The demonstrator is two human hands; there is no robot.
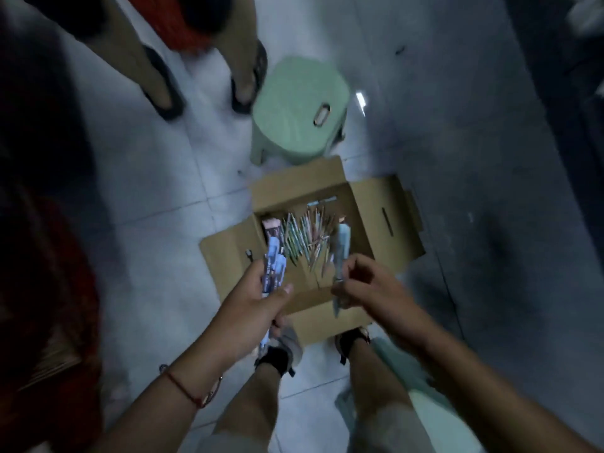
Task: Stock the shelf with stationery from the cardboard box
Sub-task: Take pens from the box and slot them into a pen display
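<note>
From the head camera, looking straight down: a brown cardboard box point(313, 243) sits on the pale tiled floor point(157, 197), all four flaps folded out flat, its corrugated walls matte and creased. A loose heap of thin pens or pencils point(305, 238), many-coloured and blurred, lies across the box's bottom, with a dark printed pack point(273, 231) standing against its left wall. The left hand point(258, 305) hovers over the near-left flap, fingers curled round a glossy blue-and-white printed pack point(274, 268) that runs up past the thumb and down below the palm. The right hand point(362, 286), over the near-right corner, pinches a slim pale-blue packet point(341, 253) that sticks out above and below the fingers. Beyond the box's far flap stands a smooth mint-green plastic stool point(294, 116) with a slot handle. Another person's sandalled feet point(243, 83) stand at its left.
</note>
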